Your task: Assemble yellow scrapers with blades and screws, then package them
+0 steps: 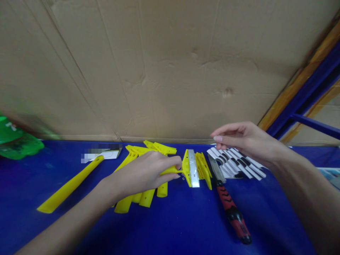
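Observation:
My left hand (152,168) is closed around the handle of a yellow scraper. Its flared yellow head (186,170) points right, with a flat shiny metal blade (194,169) across the end. Over a fanned stack of white strips with black patches (233,163), my right hand (239,138) hovers with thumb and fingertips drawn together; whatever is between them is too small to make out. A pile of yellow scraper handles (145,198) lies under and around my left hand. Several yellow head pieces (203,166) sit just right of the blade.
A tool with a red and black grip (233,214) and flat metal end lies before the strips. At left rests another yellow scraper (70,186) with a white card at its head. A green bottle (18,140) stands far left on the blue table (159,233); cardboard (159,71) rises behind.

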`<state>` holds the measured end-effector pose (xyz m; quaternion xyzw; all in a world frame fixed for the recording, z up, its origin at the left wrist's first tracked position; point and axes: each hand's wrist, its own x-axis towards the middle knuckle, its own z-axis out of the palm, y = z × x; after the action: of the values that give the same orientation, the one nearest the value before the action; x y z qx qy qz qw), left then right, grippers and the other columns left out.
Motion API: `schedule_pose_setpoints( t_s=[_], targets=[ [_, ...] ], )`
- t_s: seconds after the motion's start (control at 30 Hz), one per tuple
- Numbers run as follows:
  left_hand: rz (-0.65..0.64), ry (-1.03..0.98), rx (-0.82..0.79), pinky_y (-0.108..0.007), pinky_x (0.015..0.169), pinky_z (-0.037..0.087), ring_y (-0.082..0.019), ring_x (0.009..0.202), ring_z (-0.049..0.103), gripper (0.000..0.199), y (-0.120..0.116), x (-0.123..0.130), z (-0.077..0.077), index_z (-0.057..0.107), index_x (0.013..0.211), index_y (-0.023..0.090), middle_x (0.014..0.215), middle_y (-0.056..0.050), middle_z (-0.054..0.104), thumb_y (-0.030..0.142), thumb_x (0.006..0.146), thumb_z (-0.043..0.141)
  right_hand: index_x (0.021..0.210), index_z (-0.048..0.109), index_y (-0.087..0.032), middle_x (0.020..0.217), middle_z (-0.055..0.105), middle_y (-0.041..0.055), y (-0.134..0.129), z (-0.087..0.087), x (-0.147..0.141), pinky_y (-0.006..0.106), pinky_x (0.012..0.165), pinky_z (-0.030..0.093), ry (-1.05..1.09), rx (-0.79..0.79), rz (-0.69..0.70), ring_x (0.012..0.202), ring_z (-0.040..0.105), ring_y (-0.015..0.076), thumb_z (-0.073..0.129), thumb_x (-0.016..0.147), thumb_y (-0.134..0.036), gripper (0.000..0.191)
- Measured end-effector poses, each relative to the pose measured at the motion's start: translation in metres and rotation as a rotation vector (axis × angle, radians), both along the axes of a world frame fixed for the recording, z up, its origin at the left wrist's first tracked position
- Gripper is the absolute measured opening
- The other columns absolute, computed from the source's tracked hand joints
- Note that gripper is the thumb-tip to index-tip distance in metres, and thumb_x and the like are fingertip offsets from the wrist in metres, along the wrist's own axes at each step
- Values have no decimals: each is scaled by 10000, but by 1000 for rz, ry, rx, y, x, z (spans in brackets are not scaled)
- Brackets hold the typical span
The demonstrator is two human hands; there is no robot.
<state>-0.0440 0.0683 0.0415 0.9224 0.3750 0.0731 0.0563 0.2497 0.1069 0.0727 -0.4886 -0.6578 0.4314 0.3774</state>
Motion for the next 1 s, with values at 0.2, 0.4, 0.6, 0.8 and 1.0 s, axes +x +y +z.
schedule_pose_setpoints(
  t_s=[0.2, 0.4, 0.6, 0.8, 1.0],
  targets=[
    [-13, -8, 39, -297, 620, 431, -221, 741, 704, 138, -1, -1, 0, 688, 1073, 217, 855, -11, 758, 327, 1001, 646, 911, 707, -211, 727, 744, 38, 10, -8, 0, 313, 608, 507, -344, 33, -9, 636, 662, 177, 712, 824, -276, 109],
    [-10, -32, 82, -301, 634, 459, -232, 766, 715, 135, 3, -8, 4, 699, 1046, 224, 868, -16, 773, 333, 1000, 634, 697, 584, -222, 614, 668, -23, -2, -14, -20, 256, 534, 413, -773, -1, 172, 589, 620, 145, 708, 747, -173, 142],
    [-14, -58, 130, -301, 647, 453, -207, 729, 709, 162, 9, -19, 8, 692, 1056, 238, 867, -3, 779, 364, 1017, 599, 667, 666, -203, 636, 644, 7, -29, -18, -63, 289, 510, 355, -1033, -61, 220, 616, 611, 189, 853, 643, -275, 202],
    [-3, -70, 126, -301, 672, 459, -210, 775, 720, 135, 13, -25, 9, 672, 1077, 233, 914, -13, 786, 333, 1009, 614, 843, 755, -167, 833, 712, 108, -38, -27, -89, 331, 597, 429, -1172, -69, 170, 799, 695, 287, 910, 641, -254, 269],
    [-16, -71, 133, -297, 678, 466, -207, 773, 719, 112, 11, -23, 10, 682, 1066, 222, 905, -13, 785, 297, 996, 634, 840, 739, -205, 822, 711, 81, -33, -30, -84, 328, 584, 443, -1179, -78, 160, 772, 690, 272, 954, 590, -310, 346]
  ],
)
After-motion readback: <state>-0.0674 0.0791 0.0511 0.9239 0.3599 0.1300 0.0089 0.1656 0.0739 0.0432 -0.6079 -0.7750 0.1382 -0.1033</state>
